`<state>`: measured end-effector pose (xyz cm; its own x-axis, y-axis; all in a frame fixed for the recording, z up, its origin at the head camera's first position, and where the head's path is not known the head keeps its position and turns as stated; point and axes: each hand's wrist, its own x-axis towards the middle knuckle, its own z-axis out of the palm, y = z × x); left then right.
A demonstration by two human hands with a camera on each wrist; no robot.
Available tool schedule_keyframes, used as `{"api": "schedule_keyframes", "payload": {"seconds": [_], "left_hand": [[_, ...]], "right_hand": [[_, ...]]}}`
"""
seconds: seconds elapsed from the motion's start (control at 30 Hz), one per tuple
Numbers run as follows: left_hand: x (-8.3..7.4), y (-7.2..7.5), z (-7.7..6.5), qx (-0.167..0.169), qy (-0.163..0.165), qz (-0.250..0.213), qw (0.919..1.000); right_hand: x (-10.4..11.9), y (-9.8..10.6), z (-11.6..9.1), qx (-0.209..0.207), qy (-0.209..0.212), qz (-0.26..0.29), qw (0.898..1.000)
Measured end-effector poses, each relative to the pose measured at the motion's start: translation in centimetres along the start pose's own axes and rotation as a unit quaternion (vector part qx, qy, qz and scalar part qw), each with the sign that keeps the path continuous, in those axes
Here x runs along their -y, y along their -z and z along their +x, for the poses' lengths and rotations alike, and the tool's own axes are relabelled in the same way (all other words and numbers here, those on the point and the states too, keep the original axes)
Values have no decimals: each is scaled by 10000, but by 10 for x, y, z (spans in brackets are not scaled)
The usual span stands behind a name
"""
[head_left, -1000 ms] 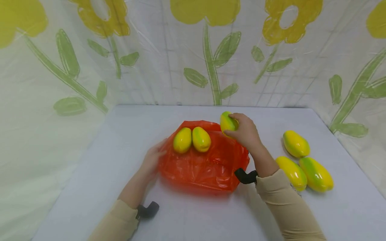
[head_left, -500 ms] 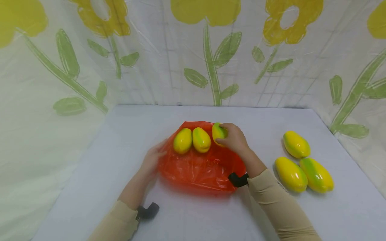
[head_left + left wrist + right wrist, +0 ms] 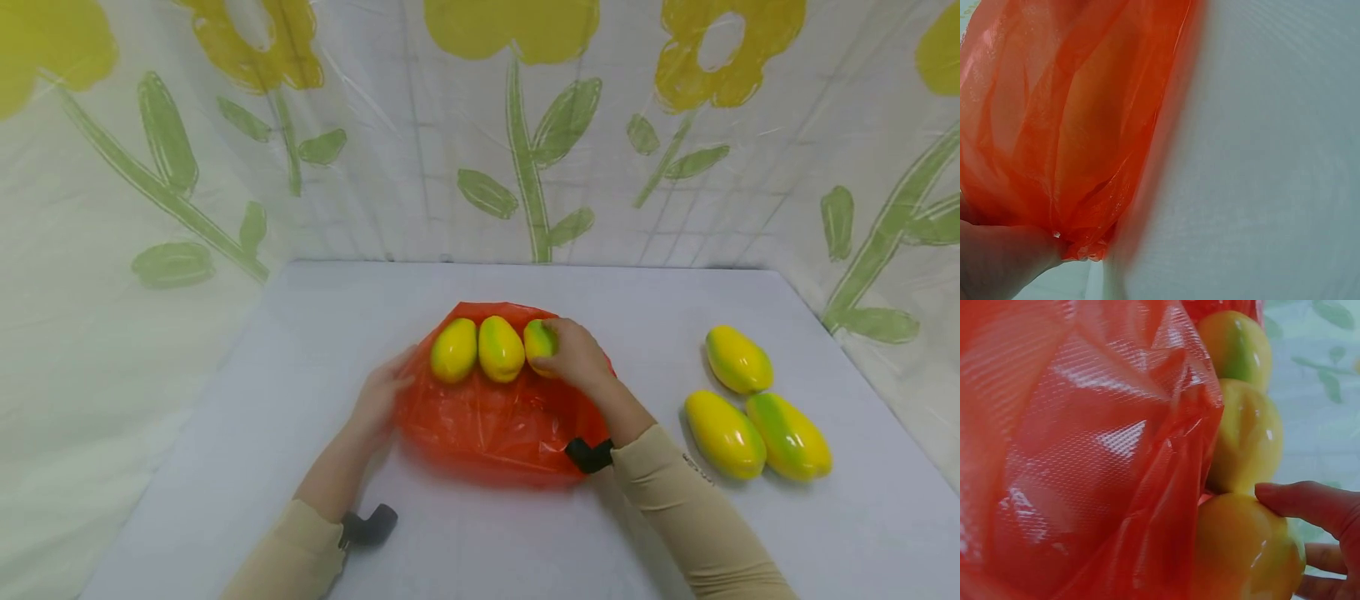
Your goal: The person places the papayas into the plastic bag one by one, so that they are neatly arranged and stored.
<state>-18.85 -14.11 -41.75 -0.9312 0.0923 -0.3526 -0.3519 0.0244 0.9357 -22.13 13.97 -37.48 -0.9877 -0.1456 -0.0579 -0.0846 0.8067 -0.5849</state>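
A red plastic bag (image 3: 480, 425) lies spread on the table. My left hand (image 3: 378, 396) grips its left side; in the left wrist view the plastic bunches beside the thumb (image 3: 1007, 259). Two glossy yellow-green mangoes, a left one (image 3: 453, 352) and a middle one (image 3: 501, 348), sit side by side on the far part of the bag. My right hand (image 3: 577, 358) holds a third mango (image 3: 538, 346) at the right end of this row, thumb and fingers about it. Seen from the right wrist, this mango (image 3: 1241, 550) touches the middle one (image 3: 1249, 434), with red film beside them.
Three more mangoes lie in a group on the right of the white table (image 3: 300, 317): a far one (image 3: 738, 358), a near left one (image 3: 725, 435) and a near right one (image 3: 787, 436). A flower-patterned curtain (image 3: 375, 167) stands behind the table and along its sides.
My right hand has brought the third mango leftward and down onto the bag, up against the middle one. My left hand has stayed at the bag's left side.
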Motion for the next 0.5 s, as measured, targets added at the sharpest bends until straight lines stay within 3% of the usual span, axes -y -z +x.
{"api": "schedule_keyframes", "payload": {"seconds": [0.27, 0.5], "left_hand": [[-1, 0, 0, -27, -66, -20, 10000], [0, 1, -1, -26, 3, -66, 10000]], "right_hand": [[-5, 0, 0, 156, -53, 73, 9998], [-13, 34, -17, 41, -66, 451, 9990]]}}
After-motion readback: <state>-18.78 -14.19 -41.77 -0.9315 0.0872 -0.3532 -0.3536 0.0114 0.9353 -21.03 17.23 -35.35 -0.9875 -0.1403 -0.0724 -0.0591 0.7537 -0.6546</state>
